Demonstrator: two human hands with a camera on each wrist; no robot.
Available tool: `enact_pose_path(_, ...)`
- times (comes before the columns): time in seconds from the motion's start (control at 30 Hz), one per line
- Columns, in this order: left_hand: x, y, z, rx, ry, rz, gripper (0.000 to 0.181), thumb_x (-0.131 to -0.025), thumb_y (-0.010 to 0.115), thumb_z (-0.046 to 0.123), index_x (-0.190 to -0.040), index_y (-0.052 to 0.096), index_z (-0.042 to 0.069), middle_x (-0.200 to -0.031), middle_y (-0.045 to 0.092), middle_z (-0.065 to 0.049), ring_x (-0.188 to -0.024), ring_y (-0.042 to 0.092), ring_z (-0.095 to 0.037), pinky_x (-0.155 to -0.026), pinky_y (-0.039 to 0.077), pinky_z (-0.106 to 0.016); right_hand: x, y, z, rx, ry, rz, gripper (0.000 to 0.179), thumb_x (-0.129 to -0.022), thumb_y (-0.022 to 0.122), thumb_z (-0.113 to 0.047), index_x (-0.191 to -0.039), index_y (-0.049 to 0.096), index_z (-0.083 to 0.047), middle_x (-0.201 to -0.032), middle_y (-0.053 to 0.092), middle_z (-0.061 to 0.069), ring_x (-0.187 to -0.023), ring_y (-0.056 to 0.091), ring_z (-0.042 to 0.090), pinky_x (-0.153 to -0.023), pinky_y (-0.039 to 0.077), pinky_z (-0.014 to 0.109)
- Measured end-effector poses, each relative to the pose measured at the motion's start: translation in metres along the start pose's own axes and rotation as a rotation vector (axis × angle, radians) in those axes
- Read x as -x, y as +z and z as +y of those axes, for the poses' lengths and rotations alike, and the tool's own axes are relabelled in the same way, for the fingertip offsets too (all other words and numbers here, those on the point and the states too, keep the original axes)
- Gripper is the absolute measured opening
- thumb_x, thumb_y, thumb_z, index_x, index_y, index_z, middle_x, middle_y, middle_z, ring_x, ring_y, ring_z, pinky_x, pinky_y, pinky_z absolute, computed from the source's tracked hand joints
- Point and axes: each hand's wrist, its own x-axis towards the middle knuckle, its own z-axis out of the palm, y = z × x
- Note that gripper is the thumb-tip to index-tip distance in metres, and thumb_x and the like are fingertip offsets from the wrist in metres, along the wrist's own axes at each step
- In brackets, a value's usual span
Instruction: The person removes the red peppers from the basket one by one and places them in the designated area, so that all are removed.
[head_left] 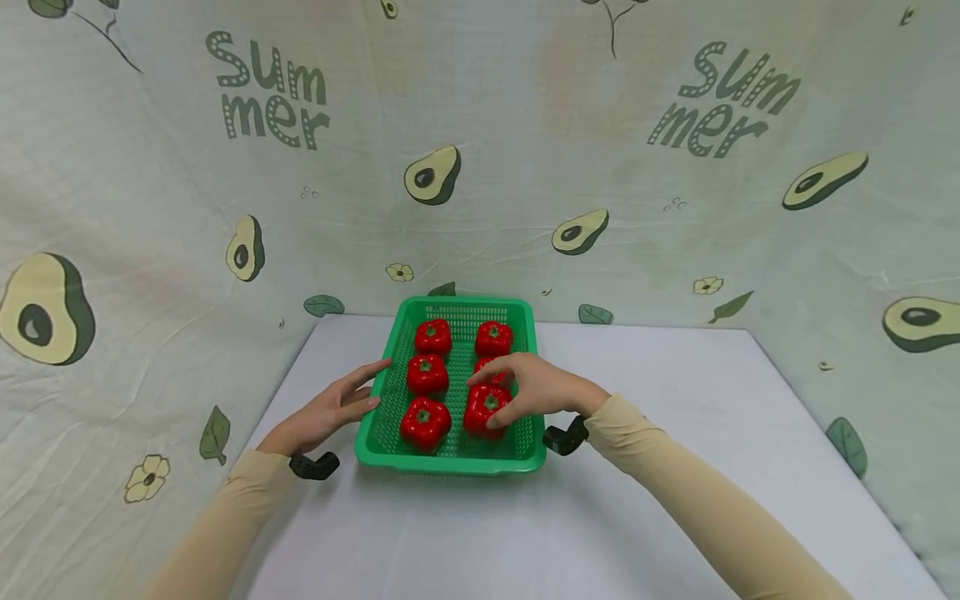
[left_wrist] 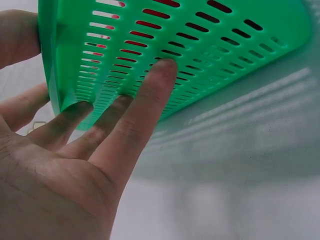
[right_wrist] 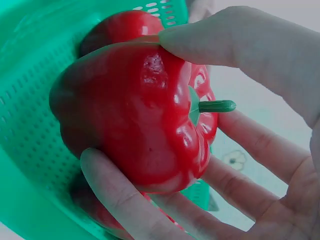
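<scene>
Several glossy red bell peppers with green stems sit in two rows in a green plastic basket. My right hand reaches in from the right and grips the front-right bell pepper, thumb on one side and fingers spread around the other. In the right wrist view that bell pepper fills the grasp, its stem pointing toward the palm. At the basket's left side, my left hand rests with fairly straight fingers. The left wrist view has its fingertips against the slotted outer wall.
The basket stands on a white tabletop. Behind and beside it hangs a pale cloth printed with avocados and leaves. Within the basket, a left-row bell pepper stands across from the gripped one, and another bell pepper is behind the right hand.
</scene>
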Motion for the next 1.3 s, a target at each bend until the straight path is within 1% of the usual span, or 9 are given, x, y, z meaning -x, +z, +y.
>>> enact_pose_path(0.13, -0.001, 0.001, 0.002, -0.013, 0.003, 0.003, 0.070, -0.115, 0.056, 0.024, -0.176, 0.023, 0.014, -0.180, 0.017, -0.019, -0.159, 0.027, -0.056, -0.118, 0.033, -0.078, 0.003, -0.010, -0.003, -0.010, 0.006, 0.018, 0.056, -0.088, 0.090, -0.021, -0.142, 0.074, -0.018, -0.143, 0.068, -0.001, -0.133, 0.054, 0.030, -0.092, 0.061, 0.039)
enact_pose_path(0.27, -0.001, 0.001, 0.002, 0.000, 0.005, -0.001, 0.070, -0.115, 0.056, 0.023, -0.176, 0.022, 0.013, -0.180, 0.017, -0.019, -0.158, 0.029, -0.055, -0.118, 0.034, -0.077, 0.006, -0.016, -0.005, -0.036, 0.018, 0.026, 0.058, -0.088, 0.088, -0.019, -0.144, 0.073, -0.016, -0.142, 0.067, 0.000, -0.127, 0.055, 0.032, -0.085, 0.063, 0.040)
enact_pose_path(0.33, -0.001, 0.001, 0.002, 0.003, -0.001, 0.000, 0.070, -0.115, 0.056, 0.022, -0.176, 0.022, 0.014, -0.180, 0.018, -0.019, -0.158, 0.030, -0.055, -0.118, 0.035, -0.076, 0.007, -0.019, -0.006, -0.046, 0.029, 0.031, 0.058, -0.088, 0.088, -0.019, -0.144, 0.073, -0.018, -0.143, 0.066, 0.000, -0.125, 0.055, 0.033, -0.083, 0.063, 0.041)
enact_pose_path(0.43, 0.000, 0.000, 0.002, 0.009, -0.004, -0.004, 0.071, -0.115, 0.057, 0.022, -0.176, 0.022, 0.013, -0.180, 0.018, -0.019, -0.158, 0.031, -0.054, -0.118, 0.035, -0.075, 0.010, -0.025, -0.007, -0.044, 0.040, 0.049, 0.059, -0.088, 0.089, -0.022, -0.144, 0.073, -0.020, -0.146, 0.065, -0.002, -0.125, 0.055, 0.034, -0.084, 0.063, 0.042)
enact_pose_path(0.63, -0.001, -0.002, 0.001, 0.006, 0.005, -0.003, 0.070, -0.115, 0.057, 0.021, -0.175, 0.024, 0.012, -0.180, 0.018, -0.020, -0.158, 0.029, -0.056, -0.118, 0.033, -0.077, 0.017, -0.040, -0.011, -0.033, 0.059, 0.089, 0.061, -0.087, 0.090, -0.026, -0.145, 0.073, -0.022, -0.143, 0.066, -0.005, -0.124, 0.057, 0.034, -0.082, 0.062, 0.045)
enact_pose_path(0.77, -0.002, -0.002, 0.000, 0.020, 0.014, -0.001, 0.070, -0.114, 0.058, 0.020, -0.175, 0.024, 0.011, -0.180, 0.018, -0.021, -0.158, 0.029, -0.056, -0.118, 0.033, -0.077, 0.021, -0.050, -0.014, -0.053, 0.073, 0.109, 0.061, -0.087, 0.090, -0.027, -0.146, 0.073, -0.023, -0.144, 0.065, -0.002, -0.124, 0.056, 0.035, -0.081, 0.062, 0.045)
enact_pose_path(0.9, -0.003, -0.002, 0.000, 0.037, 0.021, -0.008, 0.070, -0.114, 0.058, 0.019, -0.175, 0.024, 0.011, -0.180, 0.017, -0.021, -0.158, 0.029, -0.056, -0.119, 0.033, -0.077, 0.024, -0.057, -0.016, -0.084, 0.085, 0.135, 0.061, -0.087, 0.089, -0.024, -0.145, 0.072, -0.022, -0.143, 0.065, -0.001, -0.124, 0.054, 0.036, -0.080, 0.063, 0.046)
enact_pose_path(1.07, -0.003, -0.003, -0.002, 0.030, 0.023, -0.007, 0.070, -0.114, 0.058, 0.019, -0.175, 0.025, 0.011, -0.180, 0.019, -0.020, -0.157, 0.031, -0.055, -0.118, 0.033, -0.077, 0.027, -0.064, -0.017, -0.110, 0.096, 0.180, 0.057, -0.089, 0.089, -0.020, -0.144, 0.073, -0.023, -0.140, 0.067, 0.001, -0.123, 0.055, 0.037, -0.080, 0.064, 0.046)
enact_pose_path(1.3, -0.004, -0.002, -0.004, 0.037, 0.028, -0.006, 0.070, -0.114, 0.058, 0.018, -0.175, 0.024, 0.010, -0.180, 0.019, -0.020, -0.157, 0.031, -0.055, -0.119, 0.033, -0.077, 0.029, -0.073, -0.010, -0.112, 0.092, 0.270, 0.057, -0.090, 0.087, -0.016, -0.145, 0.071, -0.012, -0.147, 0.062, 0.012, -0.124, 0.054, 0.041, -0.078, 0.064, 0.044)
